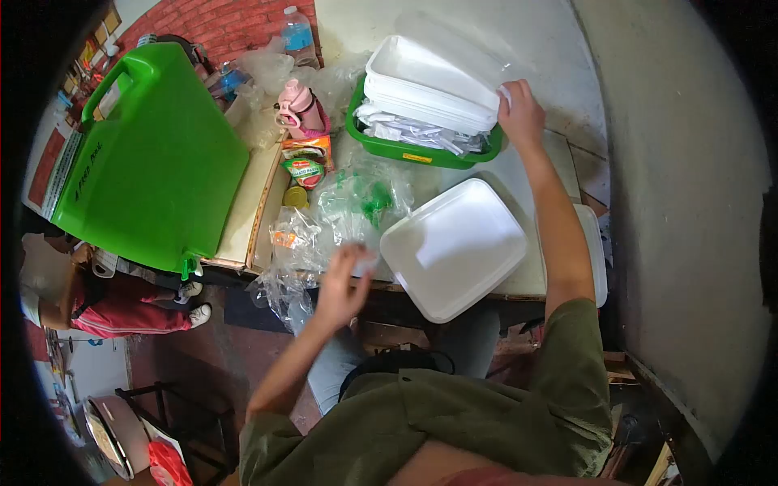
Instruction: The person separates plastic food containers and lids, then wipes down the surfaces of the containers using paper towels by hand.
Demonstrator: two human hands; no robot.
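Observation:
My right hand is at the near right corner of a stack of white plastic trays, its fingers closed on the edge there. The stack rests tilted in a green basin, above many small white-wrapped packets. Clear plastic lids lean behind the stack. My left hand hovers, slightly blurred, over the table's front edge beside clear plastic bags; its fingers are loosely bent and apart, with a pale patch near the tips. Between my arms a white rectangular lid or tray overhangs the table edge.
A large green plastic container stands at left. Near it are a pink bottle, food pouches, a yellow-lidded jar and a water bottle. Another white tray lies beyond my right arm. A person is at far left.

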